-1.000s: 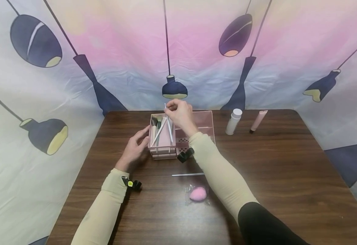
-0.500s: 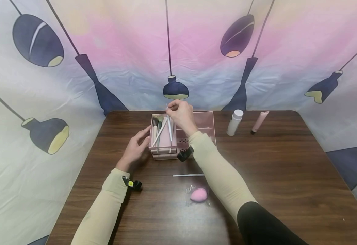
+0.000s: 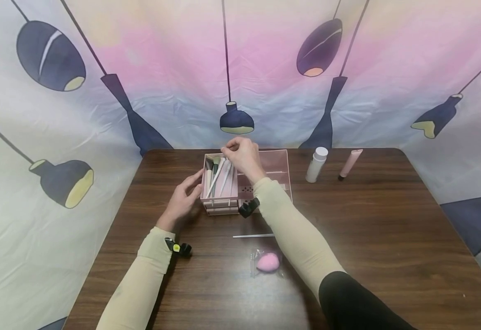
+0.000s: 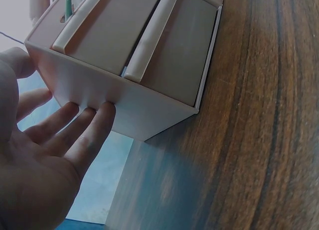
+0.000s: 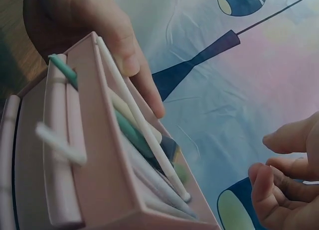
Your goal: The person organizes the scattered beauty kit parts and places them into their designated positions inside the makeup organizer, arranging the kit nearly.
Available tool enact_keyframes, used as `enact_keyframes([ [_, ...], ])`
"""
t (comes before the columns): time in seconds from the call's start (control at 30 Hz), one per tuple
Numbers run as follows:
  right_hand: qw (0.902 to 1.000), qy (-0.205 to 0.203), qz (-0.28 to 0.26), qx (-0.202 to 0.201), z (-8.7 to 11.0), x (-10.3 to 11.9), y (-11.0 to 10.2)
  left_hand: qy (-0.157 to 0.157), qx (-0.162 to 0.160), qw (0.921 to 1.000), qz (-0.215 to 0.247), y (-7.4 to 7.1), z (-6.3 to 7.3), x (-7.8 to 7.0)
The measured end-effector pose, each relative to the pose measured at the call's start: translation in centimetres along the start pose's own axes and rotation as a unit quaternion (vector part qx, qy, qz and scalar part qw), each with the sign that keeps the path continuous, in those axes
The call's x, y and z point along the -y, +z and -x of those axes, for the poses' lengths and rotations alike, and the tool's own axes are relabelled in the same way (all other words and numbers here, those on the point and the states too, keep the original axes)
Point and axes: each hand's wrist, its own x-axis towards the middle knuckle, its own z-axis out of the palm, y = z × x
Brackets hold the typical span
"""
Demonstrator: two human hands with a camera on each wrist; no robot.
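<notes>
A pink makeup organizer (image 3: pixel 219 200) with drawers stands near the table's back edge. My left hand (image 3: pixel 181 197) rests extended fingertips against its left side wall, plainly seen in the left wrist view on the organizer's wall (image 4: pixel 99 88). Several makeup brushes lean in the top left compartment, among them a green-handled one (image 5: pixel 132 133) and a thin white stick (image 5: pixel 144 118). A blurred white stick end (image 5: pixel 60 144) pokes out through the front. My right hand (image 3: pixel 243 158) hovers over the compartment's back edge; in the right wrist view its loosely bent fingers (image 5: pixel 286 182) hold nothing.
Right of the organizer stand a white bottle (image 3: pixel 316 165) and a pink tube (image 3: pixel 351 164). A thin white stick (image 3: pixel 252 236) and a wrapped pink makeup sponge (image 3: pixel 268 262) lie on the brown table (image 3: pixel 368 256) in front. A printed curtain hangs behind.
The white stick pinched in my right hand has dropped lower into the left compartment, and the fingers have let it go. My left hand stays against the organizer.
</notes>
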Motion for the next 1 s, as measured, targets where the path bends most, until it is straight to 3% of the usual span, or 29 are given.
enact_keyframes([
  [0.4, 1.0, -0.007, 0.0, 0.005, 0.3, -0.4, -1.0, 0.007, 0.002, 0.9999, 0.007, 0.0, -0.1, 0.2],
  [1.0, 0.9997, -0.024, 0.004, -0.007, 1.2, -2.2, -3.1, -0.008, 0.0, 1.0, 0.003, 0.0, 0.1, -0.1],
])
